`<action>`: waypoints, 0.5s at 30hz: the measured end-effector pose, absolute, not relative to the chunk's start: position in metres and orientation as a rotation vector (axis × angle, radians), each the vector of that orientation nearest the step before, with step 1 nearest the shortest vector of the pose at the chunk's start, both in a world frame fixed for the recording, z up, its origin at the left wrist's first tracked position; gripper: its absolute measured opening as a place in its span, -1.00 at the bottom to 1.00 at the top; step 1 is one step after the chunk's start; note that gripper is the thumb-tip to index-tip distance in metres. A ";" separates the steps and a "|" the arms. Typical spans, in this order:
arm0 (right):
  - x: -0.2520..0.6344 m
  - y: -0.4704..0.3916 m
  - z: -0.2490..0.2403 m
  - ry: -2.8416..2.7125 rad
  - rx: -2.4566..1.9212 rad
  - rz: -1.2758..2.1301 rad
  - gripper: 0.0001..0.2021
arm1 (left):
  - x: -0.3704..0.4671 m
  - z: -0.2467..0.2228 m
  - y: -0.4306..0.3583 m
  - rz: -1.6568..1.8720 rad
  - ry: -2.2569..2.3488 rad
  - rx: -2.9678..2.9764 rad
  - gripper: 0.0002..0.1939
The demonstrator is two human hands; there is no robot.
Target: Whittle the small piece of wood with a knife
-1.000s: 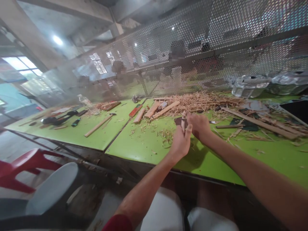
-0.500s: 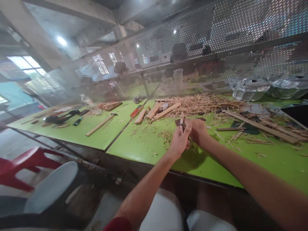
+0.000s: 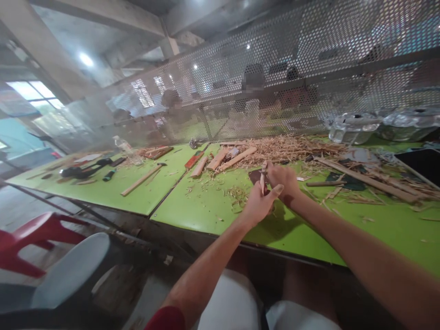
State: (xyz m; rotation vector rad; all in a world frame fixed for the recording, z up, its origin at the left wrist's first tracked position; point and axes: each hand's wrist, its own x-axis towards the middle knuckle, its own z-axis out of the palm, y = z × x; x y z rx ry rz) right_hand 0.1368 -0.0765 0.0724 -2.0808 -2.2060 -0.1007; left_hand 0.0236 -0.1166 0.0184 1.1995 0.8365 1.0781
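A small, pale, narrow piece of wood stands upright in my left hand, whose fingers are closed around it with the thumb pointing to the right. My right hand is closed close beside the top of the wood. Its fingers are turned away from view, so what they hold is hidden. A dark brown flat thing shows just left of the wood; I cannot tell whether it is held or lies on the table. Curled wood shavings are scattered left of my hands on the green table.
Behind my hands lie a heap of shavings and wood pieces. Long wooden strips are at the right, near clear plastic containers. A hammer lies left. A perforated screen runs behind; people sit beyond it. Stools stand lower left.
My right hand has shifted slightly and its fingers look blurred. My left thumb has swung outward to the right, away from the wood. The view has moved slightly.
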 end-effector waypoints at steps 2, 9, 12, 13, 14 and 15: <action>0.137 -0.076 0.073 -2.227 -2.091 -0.115 -0.54 | 0.025 0.022 -0.118 1.058 0.837 1.136 -0.14; 0.131 -0.076 0.067 -2.426 -1.982 -0.036 -0.62 | 0.021 0.020 -0.113 1.101 0.899 1.051 -0.22; 0.129 -0.077 0.066 -2.449 -1.964 -0.018 -0.63 | 0.021 0.015 -0.111 1.138 0.968 1.102 -0.28; 0.129 -0.077 0.066 -2.431 -1.978 -0.027 -0.61 | 0.021 0.014 -0.110 1.139 0.980 1.120 -0.29; 0.129 -0.078 0.067 -2.404 -1.998 -0.039 -0.60 | 0.022 0.014 -0.109 1.130 0.979 1.138 -0.29; 0.129 -0.079 0.068 -2.378 -2.017 -0.048 -0.59 | 0.023 0.013 -0.109 1.112 0.969 1.156 -0.28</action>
